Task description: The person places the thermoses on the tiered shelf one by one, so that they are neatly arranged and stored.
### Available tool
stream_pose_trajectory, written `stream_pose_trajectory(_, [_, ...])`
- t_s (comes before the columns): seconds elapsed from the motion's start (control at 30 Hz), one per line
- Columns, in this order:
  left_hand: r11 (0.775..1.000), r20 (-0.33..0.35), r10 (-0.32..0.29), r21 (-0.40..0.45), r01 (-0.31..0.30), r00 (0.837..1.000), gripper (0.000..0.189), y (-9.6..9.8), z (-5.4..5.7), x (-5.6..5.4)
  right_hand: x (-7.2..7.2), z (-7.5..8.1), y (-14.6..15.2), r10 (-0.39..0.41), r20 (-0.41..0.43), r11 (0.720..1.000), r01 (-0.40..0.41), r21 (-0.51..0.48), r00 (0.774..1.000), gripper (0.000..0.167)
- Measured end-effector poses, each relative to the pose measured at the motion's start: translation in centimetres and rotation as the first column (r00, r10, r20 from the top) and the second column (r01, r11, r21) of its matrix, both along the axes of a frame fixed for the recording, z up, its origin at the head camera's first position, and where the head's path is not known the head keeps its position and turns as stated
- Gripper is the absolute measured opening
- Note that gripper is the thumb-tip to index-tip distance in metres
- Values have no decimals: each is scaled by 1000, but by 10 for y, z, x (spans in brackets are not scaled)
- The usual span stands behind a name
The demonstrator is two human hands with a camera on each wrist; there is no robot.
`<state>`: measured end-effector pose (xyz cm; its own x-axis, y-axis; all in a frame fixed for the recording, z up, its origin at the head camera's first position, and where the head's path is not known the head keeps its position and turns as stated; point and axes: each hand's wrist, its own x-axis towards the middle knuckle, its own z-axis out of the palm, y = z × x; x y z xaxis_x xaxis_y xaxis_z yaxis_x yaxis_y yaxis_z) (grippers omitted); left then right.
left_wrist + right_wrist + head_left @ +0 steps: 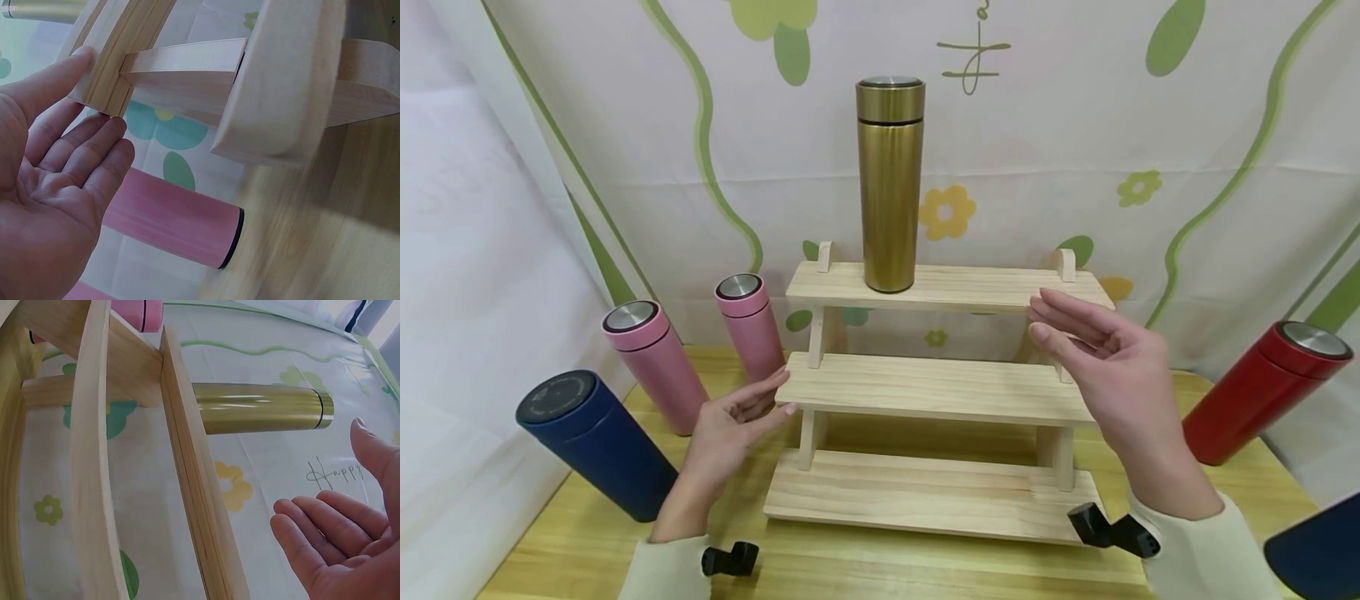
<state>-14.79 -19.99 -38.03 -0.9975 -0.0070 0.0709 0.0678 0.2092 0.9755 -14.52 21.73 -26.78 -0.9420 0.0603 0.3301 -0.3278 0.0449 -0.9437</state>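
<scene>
A gold thermos bottle (891, 200) stands upright on the top tier of a three-tier wooden display stand (925, 387). My left hand (737, 433) is at the left end of the middle shelf, thumb toward the front edge and fingers behind. In the left wrist view, the fingertips of the left hand (69, 150) are right at the board's end, fingers lightly bent. Off the right end of the top shelf, my right hand (1112, 358) holds nothing, its thumb spread from the fingers. The right wrist view has the right hand (337, 537) apart from the boards.
Two pink bottles (658, 367) (752, 333) and a dark blue bottle (598, 446) stand left of the stand. On the right are a red bottle (1262, 396) and another dark blue bottle (1322, 550), cut off by the frame. A printed cloth (1030, 142) hangs behind the wooden table (850, 571).
</scene>
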Motion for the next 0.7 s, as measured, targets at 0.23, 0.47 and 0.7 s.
stream_pose_trajectory(0.23, [1000, 15, 8, -19, -8, 1000, 58, -1, -1, -1, 9, -17, 11, -6, 15, 1000, 6, -28, 1000, 55])
stream_pose_trajectory(0.47, [1000, 22, 23, -15, -22, 999, 58, 1, 0, 2, 15, -32, 19, -48, 48, 998, 51, -44, 998, 51])
stream_pose_trajectory(0.7, [1000, 19, 21, -18, -20, 1000, 59, 2, -1, 1, 24, -43, 25, -114, 89, 993, 117, -28, 989, 54])
